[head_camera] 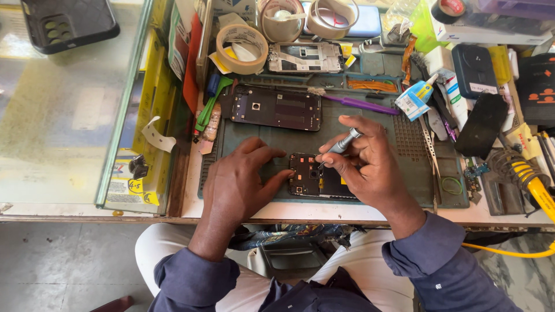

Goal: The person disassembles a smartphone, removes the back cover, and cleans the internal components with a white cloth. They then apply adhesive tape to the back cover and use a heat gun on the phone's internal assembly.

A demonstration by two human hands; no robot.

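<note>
On the green mat (pixel 370 124), my left hand (pixel 240 179) presses its spread fingers against the opened phone (pixel 309 176). My right hand (pixel 364 159) pinches a small screwdriver (pixel 342 143), tip on that phone.

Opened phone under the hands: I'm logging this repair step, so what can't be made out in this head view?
- Opened phone: its right part is hidden by the right hand.
- Screwdriver tip and screw: too small to tell.
- Mat under the left hand: covered by the palm.
- Black tray, top left: cut off by the frame edge.
</note>
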